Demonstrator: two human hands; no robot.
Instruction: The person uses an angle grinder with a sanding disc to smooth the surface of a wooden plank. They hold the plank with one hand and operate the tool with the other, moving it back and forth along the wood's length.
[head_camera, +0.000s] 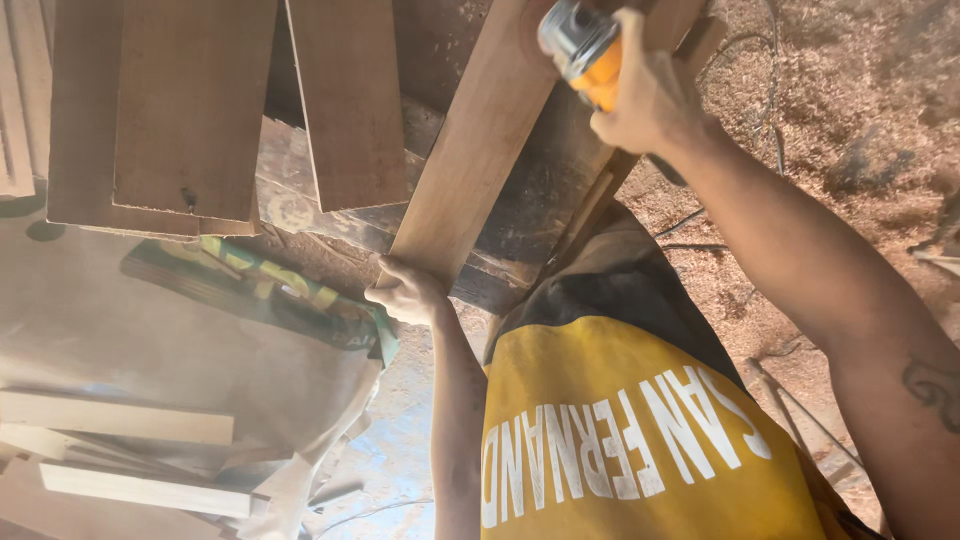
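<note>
— What is the plank at the centre of the frame made of?

— Pale, bare wood, sanded matt and smooth. The bench beneath it is darker, rough timber, worn and dusty.

— And the power tool at the top?

— A dull grey metal head on an orange plastic body with a slight sheen.

— The floor at right?

— Covered in coarse, matt sawdust.

— Lower left?

— Smooth, light wooden slats on a dusty, crumpled sack; upper left, brown matt boards.
</note>
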